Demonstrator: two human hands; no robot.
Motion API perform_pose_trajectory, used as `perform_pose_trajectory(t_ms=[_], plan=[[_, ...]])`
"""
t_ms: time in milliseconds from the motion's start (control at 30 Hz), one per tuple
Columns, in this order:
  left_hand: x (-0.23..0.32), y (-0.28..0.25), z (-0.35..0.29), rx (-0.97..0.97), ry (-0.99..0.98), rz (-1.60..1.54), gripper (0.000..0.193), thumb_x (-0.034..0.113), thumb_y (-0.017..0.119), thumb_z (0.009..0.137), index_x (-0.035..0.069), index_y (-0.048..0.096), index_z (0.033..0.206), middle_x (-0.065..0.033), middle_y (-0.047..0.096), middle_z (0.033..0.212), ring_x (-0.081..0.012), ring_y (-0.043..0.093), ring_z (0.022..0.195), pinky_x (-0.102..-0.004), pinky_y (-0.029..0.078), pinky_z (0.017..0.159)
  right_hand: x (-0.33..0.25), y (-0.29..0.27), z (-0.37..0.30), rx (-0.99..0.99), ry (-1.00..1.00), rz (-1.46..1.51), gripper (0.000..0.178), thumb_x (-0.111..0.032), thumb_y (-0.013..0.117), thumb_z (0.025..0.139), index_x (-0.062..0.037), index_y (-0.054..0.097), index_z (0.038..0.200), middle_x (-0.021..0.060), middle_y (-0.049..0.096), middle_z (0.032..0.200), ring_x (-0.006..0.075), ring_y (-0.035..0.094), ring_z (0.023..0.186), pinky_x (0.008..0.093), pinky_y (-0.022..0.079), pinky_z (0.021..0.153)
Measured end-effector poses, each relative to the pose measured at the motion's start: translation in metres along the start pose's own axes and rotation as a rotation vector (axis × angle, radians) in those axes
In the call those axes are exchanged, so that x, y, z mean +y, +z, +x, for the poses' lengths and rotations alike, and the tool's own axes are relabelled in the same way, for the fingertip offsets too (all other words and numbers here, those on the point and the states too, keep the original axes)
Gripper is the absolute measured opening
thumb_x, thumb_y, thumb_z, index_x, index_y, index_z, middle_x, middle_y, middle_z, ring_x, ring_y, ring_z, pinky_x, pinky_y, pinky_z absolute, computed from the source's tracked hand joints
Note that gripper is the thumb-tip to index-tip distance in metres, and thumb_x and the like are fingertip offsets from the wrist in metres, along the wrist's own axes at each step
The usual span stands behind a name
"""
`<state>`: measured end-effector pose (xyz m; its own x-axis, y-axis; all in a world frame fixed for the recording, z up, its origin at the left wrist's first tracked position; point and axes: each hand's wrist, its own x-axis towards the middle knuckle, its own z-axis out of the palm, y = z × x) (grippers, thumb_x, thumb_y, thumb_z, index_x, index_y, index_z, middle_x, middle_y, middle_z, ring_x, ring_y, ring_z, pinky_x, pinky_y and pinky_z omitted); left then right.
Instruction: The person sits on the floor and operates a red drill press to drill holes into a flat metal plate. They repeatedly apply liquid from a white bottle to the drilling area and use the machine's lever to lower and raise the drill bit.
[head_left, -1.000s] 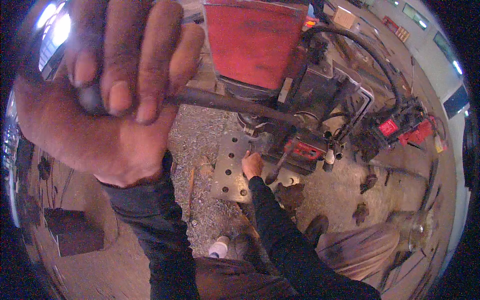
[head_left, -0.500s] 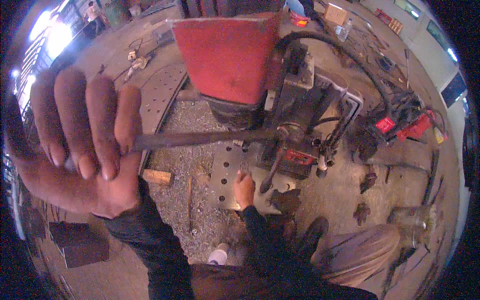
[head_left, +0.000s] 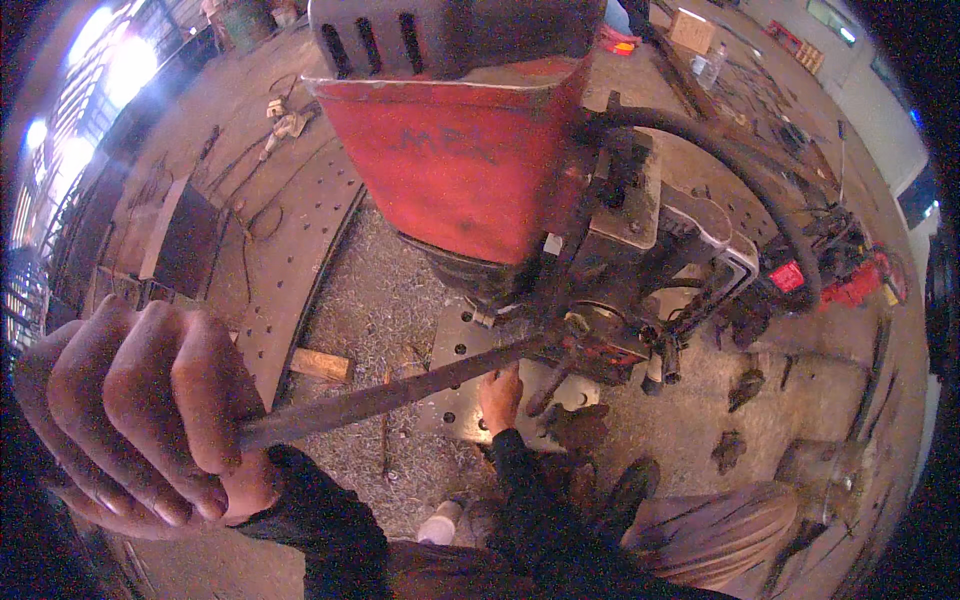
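Note:
A magnetic drill with a red motor housing [head_left: 450,165] stands over a flat steel plate [head_left: 450,405] with a row of round holes. My left hand [head_left: 150,410] is closed around the outer end of its long feed lever [head_left: 390,395], which slants up to the hub [head_left: 590,325]. A shorter lever arm [head_left: 555,385] points down from that hub. My right hand [head_left: 501,400] rests low at the plate, under the long lever and beside the drill's base. Its fingers look curled together; the lever partly covers the fingertips, and whatever they hold cannot be made out.
Metal shavings [head_left: 370,290] cover the ground left of the plate. A wooden block [head_left: 322,366] lies there, beside a large perforated plate [head_left: 290,250]. A thick black cable [head_left: 750,165] loops off the drill's right side. Red equipment [head_left: 850,280] sits further right.
My left hand has swung the long lever downward, so its outer end sits lower. My right hand stays at the plate. The whole view has shifted slightly, showing more of the drill's top.

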<state>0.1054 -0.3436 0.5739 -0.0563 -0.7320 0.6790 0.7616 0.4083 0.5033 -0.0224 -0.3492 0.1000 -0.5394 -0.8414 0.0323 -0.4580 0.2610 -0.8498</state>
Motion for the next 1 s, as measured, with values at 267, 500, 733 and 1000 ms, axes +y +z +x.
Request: perform_pose_trajectory(t_ms=[267,500,733,1000], plan=[[-0.009,-0.011,0.004,-0.122,0.048,-0.155,0.042,-0.005,0.061,0.075,0.013,0.042,0.043,-0.0028,0.046,0.037,-0.0124,0.042,0.025,-0.0256,0.037,0.027,0.076,0.033,0.044,-0.136,0.018,-0.218,0.045,-0.036,0.056,0.093,0.0044,0.056,0.114,0.0232,0.065,0.095,0.0388,0.062,0.090,0.0453,0.045,0.083],[0.007,-0.020,0.022,-0.448,-0.256,0.126,0.058,0.052,0.037,0.099,0.011,0.045,0.059,-0.0029,0.045,0.047,-0.0167,0.048,0.038,-0.0308,0.042,0.039,0.037,0.026,0.053,-0.152,0.271,0.164,0.064,-0.054,0.060,0.087,0.0063,0.058,0.107,0.0214,0.065,0.096,0.0332,0.061,0.090,0.0441,0.044,0.083],[0.007,-0.017,0.013,-0.314,-0.176,0.098,0.045,0.037,0.042,0.094,0.013,0.045,0.056,-0.0016,0.045,0.046,-0.0140,0.046,0.035,-0.0270,0.039,0.037,0.054,0.040,0.064,-0.286,0.163,-0.088,0.051,-0.047,0.058,0.090,0.0026,0.062,0.102,0.0205,0.064,0.102,0.0389,0.060,0.096,0.0469,0.043,0.089],[-0.006,-0.001,0.005,-0.063,-0.035,0.070,0.040,0.010,0.053,0.082,0.017,0.042,0.045,0.0023,0.043,0.038,-0.0079,0.041,0.028,-0.0207,0.035,0.034,0.030,0.033,0.055,-0.291,0.163,-0.221,0.038,-0.033,0.058,0.088,-0.0057,0.062,0.114,0.0195,0.062,0.117,0.0406,0.058,0.105,0.0453,0.044,0.094]])
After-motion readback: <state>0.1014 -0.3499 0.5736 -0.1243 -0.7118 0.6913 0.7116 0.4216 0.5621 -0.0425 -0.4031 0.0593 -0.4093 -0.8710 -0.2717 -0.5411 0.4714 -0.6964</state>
